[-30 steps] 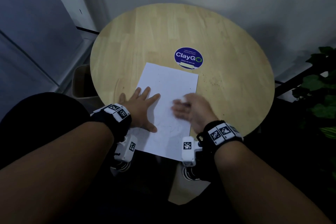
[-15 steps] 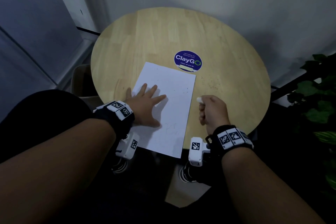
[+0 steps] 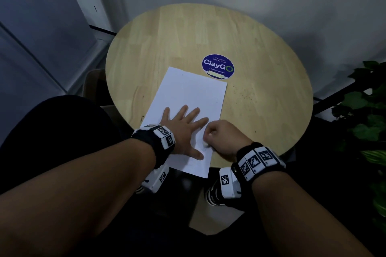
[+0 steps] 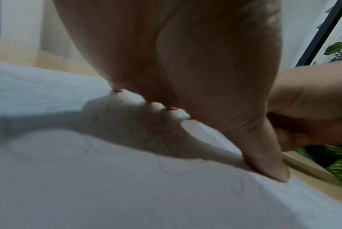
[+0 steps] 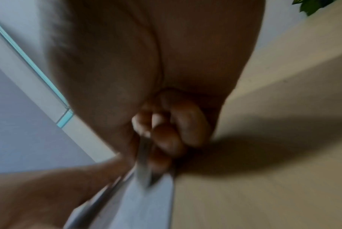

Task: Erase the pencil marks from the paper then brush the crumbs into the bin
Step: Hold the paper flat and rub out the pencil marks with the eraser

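A white paper (image 3: 188,94) lies on the round wooden table (image 3: 188,33), its near end hanging past the table's edge. My left hand (image 3: 183,125) presses flat on it with fingers spread; in the left wrist view the thumb (image 4: 264,162) holds the paper (image 4: 107,193) down beside faint pencil marks (image 4: 158,136). My right hand (image 3: 221,135) is curled around a small white eraser (image 3: 204,143), set against the paper's near right part, close to my left thumb. The right wrist view is blurred and shows curled fingers (image 5: 178,131) over the paper's edge (image 5: 146,209).
Dark crumbs (image 3: 244,94) are scattered on the wood right of the paper, a few on the sheet. A blue round ClayGo sticker (image 3: 218,66) sits behind the paper. A beige bin (image 3: 92,83) stands on the floor left of the table. Green plants (image 3: 367,110) are at right.
My right hand, which had swung off the paper's right edge onto the wood, has come back left onto the paper with the eraser. My left hand stays pressed on the sheet.
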A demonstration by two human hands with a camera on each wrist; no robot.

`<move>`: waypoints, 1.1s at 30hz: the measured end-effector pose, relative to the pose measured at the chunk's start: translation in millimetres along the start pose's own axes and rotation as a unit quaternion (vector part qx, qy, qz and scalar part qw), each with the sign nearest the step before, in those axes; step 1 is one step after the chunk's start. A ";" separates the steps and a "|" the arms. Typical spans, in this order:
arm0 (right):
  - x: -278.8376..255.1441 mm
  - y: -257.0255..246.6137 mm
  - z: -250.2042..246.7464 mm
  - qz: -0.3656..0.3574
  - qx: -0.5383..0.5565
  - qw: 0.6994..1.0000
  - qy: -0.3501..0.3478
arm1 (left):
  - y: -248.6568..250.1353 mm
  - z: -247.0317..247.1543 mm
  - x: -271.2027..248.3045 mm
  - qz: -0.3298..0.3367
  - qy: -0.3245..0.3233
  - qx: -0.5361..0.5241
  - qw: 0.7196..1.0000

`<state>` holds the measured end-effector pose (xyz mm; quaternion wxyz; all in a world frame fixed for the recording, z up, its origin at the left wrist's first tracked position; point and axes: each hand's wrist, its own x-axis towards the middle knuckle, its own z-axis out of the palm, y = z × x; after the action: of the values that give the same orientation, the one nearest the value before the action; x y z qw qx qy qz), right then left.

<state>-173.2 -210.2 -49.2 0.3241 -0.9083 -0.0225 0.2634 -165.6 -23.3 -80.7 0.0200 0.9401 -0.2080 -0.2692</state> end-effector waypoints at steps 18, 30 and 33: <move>-8.7 1.7 2.5 0.001 -0.009 1.000 0.002 | 5.0 -6.7 -0.9 -0.014 -0.025 0.000 1.000; -12.5 5.7 -0.2 0.008 0.020 1.000 -0.005 | 6.6 -8.7 -1.5 -0.017 -0.031 0.000 0.999; -7.2 6.9 0.1 0.010 0.019 0.994 0.108 | 7.4 -11.1 -1.0 -0.018 -0.036 -0.002 0.999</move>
<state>-180.3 -217.2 -50.1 0.3389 -0.9255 0.0264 0.1669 -163.5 -30.4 -69.6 0.0092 0.9334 -0.1913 -0.3034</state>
